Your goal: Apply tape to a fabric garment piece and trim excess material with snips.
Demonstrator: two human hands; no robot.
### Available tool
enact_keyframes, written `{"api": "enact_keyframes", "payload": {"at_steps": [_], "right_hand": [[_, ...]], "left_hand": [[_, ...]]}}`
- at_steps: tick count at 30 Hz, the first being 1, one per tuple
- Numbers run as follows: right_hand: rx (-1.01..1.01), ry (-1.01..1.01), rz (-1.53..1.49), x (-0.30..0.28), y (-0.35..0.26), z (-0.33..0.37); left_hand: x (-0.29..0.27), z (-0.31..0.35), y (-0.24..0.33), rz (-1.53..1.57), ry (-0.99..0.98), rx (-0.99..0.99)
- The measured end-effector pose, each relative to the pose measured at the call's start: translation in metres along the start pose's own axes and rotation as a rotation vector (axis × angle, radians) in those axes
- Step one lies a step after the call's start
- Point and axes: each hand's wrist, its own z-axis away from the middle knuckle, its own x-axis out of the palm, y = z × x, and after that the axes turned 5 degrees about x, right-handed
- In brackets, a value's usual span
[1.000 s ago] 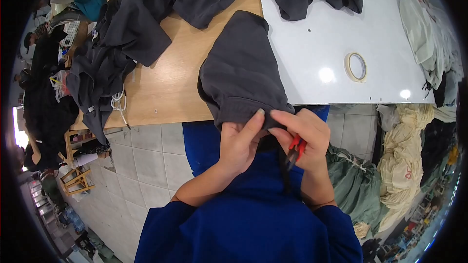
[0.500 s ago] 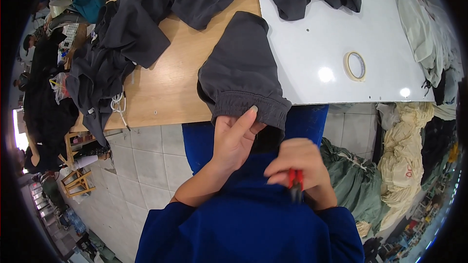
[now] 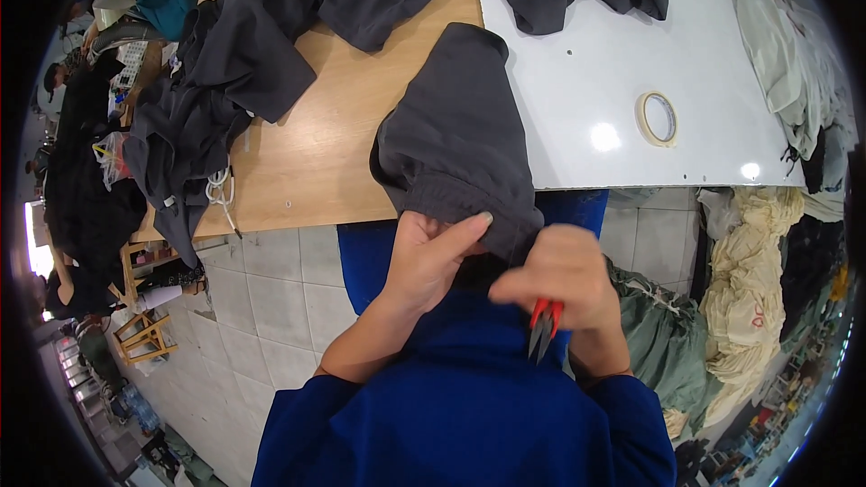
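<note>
Right hand (image 3: 564,275) has come off the dark grey garment (image 3: 456,140), fingers clenched on red-handled snips (image 3: 543,325), blades down. Left hand (image 3: 431,252) still grips the elastic cuff hanging over the surface (image 3: 334,153) edge. Trimming paused, I'd guess. Tape roll (image 3: 658,117) lies well apart; more dark garments (image 3: 216,90) piled left.

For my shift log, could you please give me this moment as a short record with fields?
left hand: holds the elastic cuff of the dark garment
right hand: grip shut on red snips, blades pointing down
garment: lies over the table edge
tape roll: on the white board, apart from the garment
other clothes: dark pile at table's left
</note>
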Motion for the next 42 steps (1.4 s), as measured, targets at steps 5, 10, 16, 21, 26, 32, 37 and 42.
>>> {"api": "enact_keyframes", "payload": {"at_steps": [5,10,16,21,26,32,37,42], "right_hand": [[-0.009,-0.271,-0.378,0.016,-0.021,0.016],[0.530,0.040,-0.548,-0.007,-0.019,0.030],[0.515,0.286,-0.467,0.002,-0.012,0.030],[0.521,0.461,-0.074,0.006,-0.016,0.017],[0.487,0.452,0.000,0.009,-0.015,0.014],[0.449,0.456,0.150,0.003,-0.010,0.016],[0.416,0.462,0.184,0.002,-0.008,0.013],[0.406,0.420,0.252,-0.001,-0.006,0.015]], "left_hand": [[-0.010,-0.006,-0.006,0.143,-0.007,-0.018],[-0.007,-0.003,-0.011,0.190,0.018,-0.058],[-0.001,-0.002,-0.012,0.271,0.020,-0.030],[0.000,-0.001,-0.016,0.283,-0.001,0.001],[-0.001,-0.001,-0.018,0.245,-0.028,0.010],[0.000,0.000,-0.019,0.201,-0.037,-0.003],[0.000,0.001,-0.017,0.120,-0.070,-0.020],[0.001,0.000,-0.019,0.099,-0.071,-0.011]]}}
